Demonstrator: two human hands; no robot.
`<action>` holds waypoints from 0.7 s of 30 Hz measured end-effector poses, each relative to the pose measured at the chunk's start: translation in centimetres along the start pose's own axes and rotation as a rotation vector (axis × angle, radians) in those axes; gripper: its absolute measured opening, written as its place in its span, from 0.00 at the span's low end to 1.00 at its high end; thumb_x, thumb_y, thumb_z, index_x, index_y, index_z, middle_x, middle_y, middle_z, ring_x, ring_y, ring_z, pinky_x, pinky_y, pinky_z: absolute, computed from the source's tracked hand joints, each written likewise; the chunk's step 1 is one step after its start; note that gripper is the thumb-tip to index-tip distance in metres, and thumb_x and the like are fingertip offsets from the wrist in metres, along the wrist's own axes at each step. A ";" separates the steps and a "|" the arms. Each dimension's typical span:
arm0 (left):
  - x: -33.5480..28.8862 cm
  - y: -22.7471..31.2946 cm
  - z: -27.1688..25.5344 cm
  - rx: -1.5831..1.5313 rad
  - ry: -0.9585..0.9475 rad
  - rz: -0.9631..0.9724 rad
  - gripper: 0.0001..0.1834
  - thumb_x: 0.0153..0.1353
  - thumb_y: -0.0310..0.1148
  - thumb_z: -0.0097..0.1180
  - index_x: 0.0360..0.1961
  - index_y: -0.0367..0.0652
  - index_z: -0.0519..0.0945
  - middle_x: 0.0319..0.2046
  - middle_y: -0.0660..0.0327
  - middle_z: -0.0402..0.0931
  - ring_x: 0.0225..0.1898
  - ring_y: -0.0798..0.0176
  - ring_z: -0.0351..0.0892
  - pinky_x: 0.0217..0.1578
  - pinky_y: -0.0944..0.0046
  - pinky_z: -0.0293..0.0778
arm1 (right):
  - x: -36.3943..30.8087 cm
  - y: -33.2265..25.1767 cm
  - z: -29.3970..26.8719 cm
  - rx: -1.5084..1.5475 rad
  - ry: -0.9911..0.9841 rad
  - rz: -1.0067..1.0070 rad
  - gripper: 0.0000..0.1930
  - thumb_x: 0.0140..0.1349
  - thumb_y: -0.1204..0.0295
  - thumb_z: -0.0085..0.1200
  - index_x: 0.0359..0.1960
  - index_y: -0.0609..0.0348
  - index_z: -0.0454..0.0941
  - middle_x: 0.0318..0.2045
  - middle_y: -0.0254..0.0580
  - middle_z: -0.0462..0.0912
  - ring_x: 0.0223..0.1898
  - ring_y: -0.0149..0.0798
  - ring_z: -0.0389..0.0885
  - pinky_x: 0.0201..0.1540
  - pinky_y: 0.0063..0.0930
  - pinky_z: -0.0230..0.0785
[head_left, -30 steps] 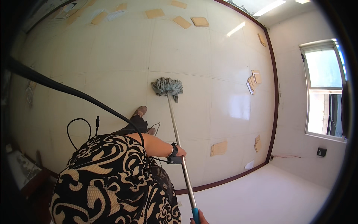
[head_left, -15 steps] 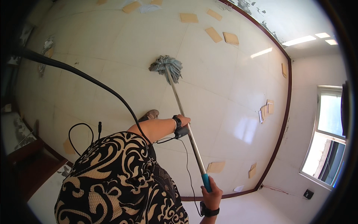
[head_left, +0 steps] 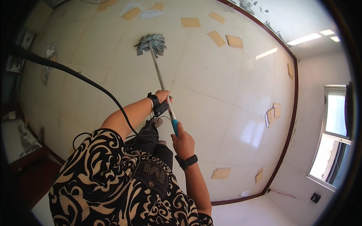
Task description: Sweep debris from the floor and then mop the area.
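A mop with a grey-blue strand head (head_left: 151,44) rests on the pale tiled floor (head_left: 203,64), ahead and slightly left of me. Its silver pole (head_left: 158,71) slants back toward my body and ends in a teal grip (head_left: 175,127). Partway down the pole, my left hand (head_left: 163,96) is wrapped round the metal. My right hand (head_left: 183,141) closes round the teal grip at the near end. Both wrists wear black straps, and a small black box (head_left: 161,109) hangs by my left wrist.
Flat brown cardboard pieces (head_left: 215,38) lie scattered ahead, with a small stack (head_left: 276,109) at the right. Another piece (head_left: 221,173) lies nearer. A dark red skirting (head_left: 292,124) edges the floor below a window (head_left: 332,135). A black cable (head_left: 90,83) crosses the left side.
Both hands have pushed the mop forward and left, so its head sits farther away. My right hand has come up and inward, closer to my left, and my left arm reaches farther out.
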State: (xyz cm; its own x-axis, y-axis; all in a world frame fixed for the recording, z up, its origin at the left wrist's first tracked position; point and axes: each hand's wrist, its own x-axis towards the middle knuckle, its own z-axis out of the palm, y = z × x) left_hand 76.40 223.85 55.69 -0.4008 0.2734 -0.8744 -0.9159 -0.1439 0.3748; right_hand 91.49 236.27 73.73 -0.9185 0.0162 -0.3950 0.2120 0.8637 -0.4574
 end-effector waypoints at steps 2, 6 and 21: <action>0.1 -0.5 1.3 0.040 -0.014 -0.030 0.15 0.55 0.35 0.38 0.25 0.31 0.66 0.19 0.50 0.70 0.19 0.55 0.72 0.22 0.56 0.72 | -1.4 0.4 -1.7 -0.005 -0.006 0.019 0.25 0.47 0.69 0.50 0.49 0.56 0.61 0.23 0.48 0.74 0.22 0.49 0.73 0.23 0.39 0.64; 0.2 -3.4 7.4 -0.006 -0.097 -0.113 0.18 0.55 0.36 0.37 0.25 0.28 0.69 0.21 0.47 0.72 0.19 0.53 0.73 0.22 0.57 0.72 | -4.5 3.8 -6.8 0.018 0.039 0.191 0.23 0.44 0.72 0.52 0.47 0.55 0.65 0.24 0.50 0.75 0.25 0.50 0.74 0.27 0.35 0.65; -9.2 -24.0 36.7 0.049 -0.606 -0.670 0.15 0.55 0.38 0.38 0.32 0.36 0.68 0.31 0.51 0.73 0.35 0.55 0.74 0.39 0.57 0.69 | -30.2 21.5 -26.7 0.048 0.028 0.595 0.19 0.43 0.77 0.51 0.42 0.58 0.71 0.31 0.52 0.75 0.31 0.46 0.75 0.32 0.30 0.66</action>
State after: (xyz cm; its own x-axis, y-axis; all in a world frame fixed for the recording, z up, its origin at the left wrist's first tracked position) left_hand 101.21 259.65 66.04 0.2862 0.7413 -0.6071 -0.9561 0.2628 -0.1298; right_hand 114.83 267.80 97.11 -0.6457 0.5044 -0.5732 0.7071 0.6784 -0.1995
